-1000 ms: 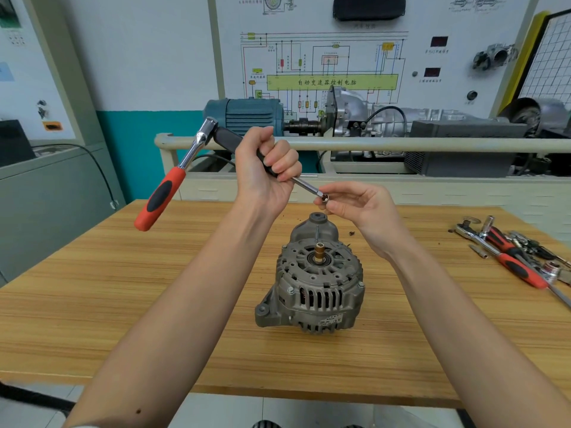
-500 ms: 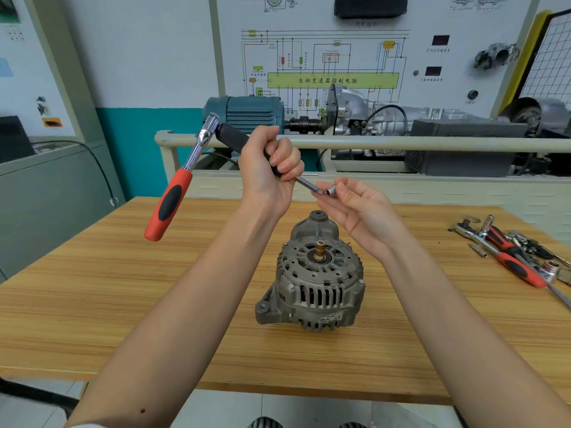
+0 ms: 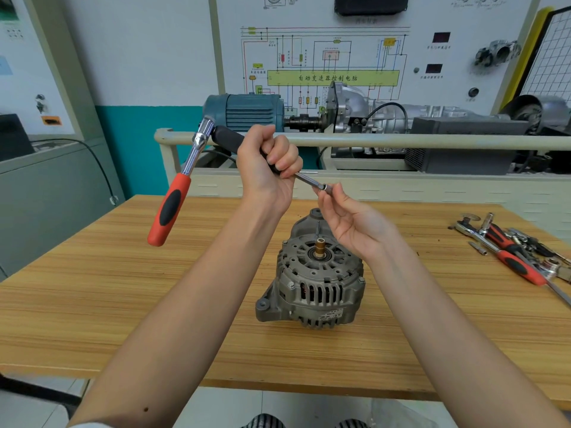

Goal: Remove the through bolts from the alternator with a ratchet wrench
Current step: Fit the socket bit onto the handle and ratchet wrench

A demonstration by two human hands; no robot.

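The alternator (image 3: 312, 278) stands on the wooden workbench (image 3: 92, 288) directly under my hands, pulley-shaft end up with the brass-coloured shaft (image 3: 319, 248) poking out of its centre. One through bolt head (image 3: 290, 284) shows on the front left of the housing; the others I cannot pick out for certain.

Above it, my left hand (image 3: 267, 168) is wrapped tight around the black grip of an extension bar (image 3: 304, 177) with the ratchet wrench (image 3: 177, 188) fixed at its far end, the red handle hanging down to the left. My right hand (image 3: 352, 219) is mostly relaxed, palm up, with its fingertips (image 3: 332, 193) pinching the small socket (image 3: 324, 187) at the bar's tip.

I judge I am seating that socket. To do it well, I would push it straight along the bar until it is fully home, then tug to confirm it holds. Only then should I lower the tip squarely onto a bolt head, keeping the bar in line with the bolt so it cannot slip and round the corners. A spare hand on the housing should stop it rocking.

More tools (image 3: 513, 251) lie well apart at the right edge.
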